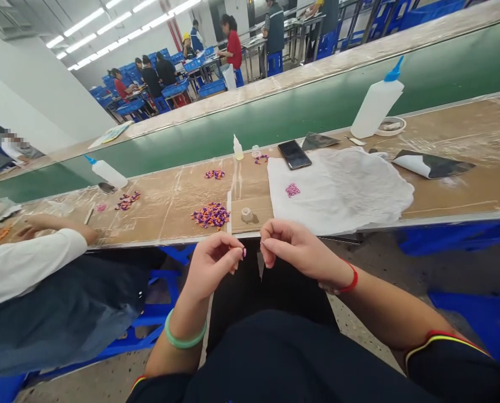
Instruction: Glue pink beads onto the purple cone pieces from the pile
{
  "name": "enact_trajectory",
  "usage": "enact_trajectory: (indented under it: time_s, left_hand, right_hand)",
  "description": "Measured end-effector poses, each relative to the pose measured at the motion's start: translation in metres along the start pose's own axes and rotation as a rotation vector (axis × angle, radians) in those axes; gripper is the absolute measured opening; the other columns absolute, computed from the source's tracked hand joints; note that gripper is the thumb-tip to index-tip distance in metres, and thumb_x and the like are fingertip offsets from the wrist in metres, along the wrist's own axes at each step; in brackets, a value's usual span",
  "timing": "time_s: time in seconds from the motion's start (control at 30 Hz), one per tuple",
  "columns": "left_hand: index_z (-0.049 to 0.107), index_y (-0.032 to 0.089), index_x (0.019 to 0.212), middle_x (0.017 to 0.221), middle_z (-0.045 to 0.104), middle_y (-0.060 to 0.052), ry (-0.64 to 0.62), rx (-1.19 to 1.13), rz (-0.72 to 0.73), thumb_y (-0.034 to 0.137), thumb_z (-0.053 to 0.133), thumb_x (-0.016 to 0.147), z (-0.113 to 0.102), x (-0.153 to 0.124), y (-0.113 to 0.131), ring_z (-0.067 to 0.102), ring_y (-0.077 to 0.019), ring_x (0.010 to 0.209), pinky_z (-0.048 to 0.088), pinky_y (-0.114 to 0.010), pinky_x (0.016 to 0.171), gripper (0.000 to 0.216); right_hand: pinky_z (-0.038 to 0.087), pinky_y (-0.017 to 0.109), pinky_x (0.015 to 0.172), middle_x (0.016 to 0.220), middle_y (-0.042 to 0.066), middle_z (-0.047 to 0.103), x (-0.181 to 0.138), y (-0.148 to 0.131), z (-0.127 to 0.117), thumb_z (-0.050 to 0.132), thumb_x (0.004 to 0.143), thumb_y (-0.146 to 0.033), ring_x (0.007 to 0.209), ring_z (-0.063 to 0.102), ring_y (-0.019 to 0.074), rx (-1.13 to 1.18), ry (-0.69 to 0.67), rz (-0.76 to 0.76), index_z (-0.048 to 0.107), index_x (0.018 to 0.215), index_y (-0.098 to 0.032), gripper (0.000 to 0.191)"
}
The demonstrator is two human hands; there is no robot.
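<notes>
Just in front of the table's near edge, my left hand [216, 262] pinches a small purple piece [244, 252] between thumb and fingertips. My right hand [294, 250] is level with it, a short gap away, thumb and index finger pressed together; whatever they grip is too small to name. Beyond my left hand lies a heap of small orange and purple pieces [211, 215]. A small white ring-shaped pot [247, 214] stands on the table between my hands. Tiny pink bits [292, 190] lie on a white cloth [342, 193] past my right hand.
A dropper bottle [238, 148], a phone [295, 154], a large white bottle [373, 106] and a tape roll [390, 126] stand or lie farther back. A co-worker's sleeve [35, 260] is at left, near another white bottle [109, 172]. A green belt [191, 145] runs behind.
</notes>
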State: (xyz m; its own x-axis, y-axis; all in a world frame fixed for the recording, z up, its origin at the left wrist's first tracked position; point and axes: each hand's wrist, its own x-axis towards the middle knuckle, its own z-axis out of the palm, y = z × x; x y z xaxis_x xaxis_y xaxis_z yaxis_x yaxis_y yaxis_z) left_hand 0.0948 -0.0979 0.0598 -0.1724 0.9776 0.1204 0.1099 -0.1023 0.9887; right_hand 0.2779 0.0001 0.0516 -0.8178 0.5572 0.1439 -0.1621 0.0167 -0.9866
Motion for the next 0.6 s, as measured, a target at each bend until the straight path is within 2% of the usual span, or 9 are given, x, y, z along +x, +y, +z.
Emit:
enact_trajectory:
  time_s: [0.17,0.3,0.47,0.6]
  left_hand:
    - [0.071,0.016,0.078,0.067,0.072,-0.003,0.096,-0.029,0.011,0.045,0.086,0.072,-0.008,0.004,-0.01,0.062,-0.0104,0.048,0.054,-0.02,0.046,0.033]
    - [0.072,0.016,0.079,0.07,0.075,-0.005,0.097,0.025,0.013,0.041,0.084,0.073,-0.018,0.014,-0.017,0.066,-0.0128,0.05,0.058,-0.023,0.049,0.028]
    - [0.072,0.016,0.078,0.069,0.074,-0.004,0.074,0.047,0.003,0.028,0.081,0.075,-0.034,0.033,-0.039,0.067,-0.0129,0.051,0.057,-0.021,0.051,0.015]
    - [0.071,0.016,0.076,0.065,0.07,-0.002,0.033,0.055,-0.056,0.019,0.076,0.075,-0.043,0.047,-0.066,0.064,-0.0115,0.05,0.054,-0.02,0.049,0.006]
  right_hand:
    - [0.046,0.022,0.057,0.061,-0.004,0.059,0.009,-0.001,-0.006,0.056,0.087,-0.022,0.056,0.055,0.0093,-0.123,-0.011,0.023,0.05,0.078,-0.019,0.01]
    - [0.039,0.021,0.053,0.06,-0.005,0.055,0.025,0.001,-0.014,0.054,0.086,-0.02,0.053,0.049,0.0087,-0.295,-0.001,0.043,0.049,0.076,-0.02,0.011]
    - [0.036,0.022,0.055,0.062,-0.004,0.05,0.056,0.015,-0.042,0.051,0.083,-0.018,0.055,0.043,0.0091,-0.686,-0.039,-0.01,0.048,0.072,-0.02,0.012]
    - [0.03,0.022,0.053,0.059,-0.005,0.046,0.082,0.023,-0.065,0.05,0.081,-0.018,0.052,0.039,0.0088,-0.989,-0.107,0.031,0.045,0.072,-0.021,0.011]
